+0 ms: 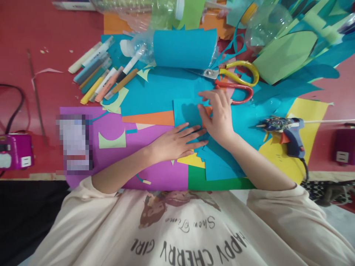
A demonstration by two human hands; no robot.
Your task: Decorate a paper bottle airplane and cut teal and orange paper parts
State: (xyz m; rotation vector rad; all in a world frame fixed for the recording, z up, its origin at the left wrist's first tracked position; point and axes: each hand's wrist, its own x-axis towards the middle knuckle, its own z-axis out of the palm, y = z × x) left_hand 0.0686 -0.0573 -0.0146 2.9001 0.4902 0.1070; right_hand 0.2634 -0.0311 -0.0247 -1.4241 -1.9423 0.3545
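From far away I see one left hand (177, 143), fingers spread on blue paper (185, 112), one right hand (221, 117) bent over it (I can't tell if it pinches one orange bit (208, 110)), one pair of scissors (212, 74) and one glue gun (295, 135).

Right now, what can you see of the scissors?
The scissors have one yellow and one red handle loop, plastic-looking, on silvery, metal-looking blades with a pivot. They lie among coloured paper, blades pointing left in the picture, beside the blue-wrapped bottle, handles spread apart. The right hand partly hides the red loop; whether they touch is unclear.
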